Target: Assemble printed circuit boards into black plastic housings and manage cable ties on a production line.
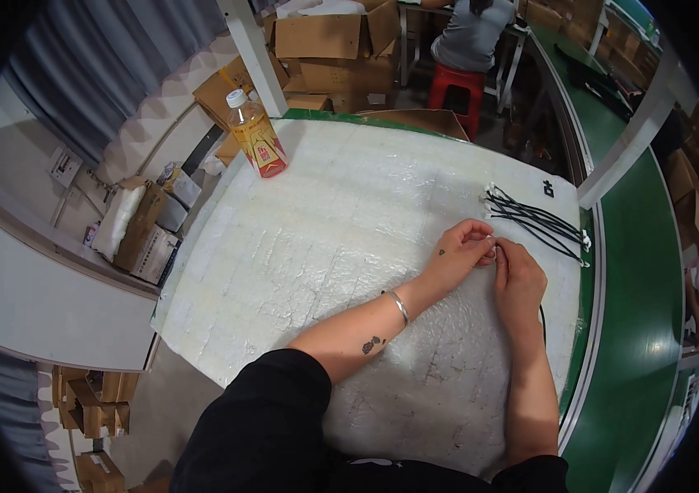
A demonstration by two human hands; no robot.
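Observation:
My left hand and my right hand meet over the right part of the white-covered table. Both are closed, fingertips pinched together around a small whitish end that they mostly hide. A black cable shows beside my right wrist and seems to run up into that hand. Just beyond my fingers lies a bundle of black cables with white connectors at the ends. Small black pieces sit near the table's far right corner.
A bottle with a white cap stands at the far left of the table. On the right runs a green work surface behind a white post. Cardboard boxes and a person on a red stool are beyond the far edge.

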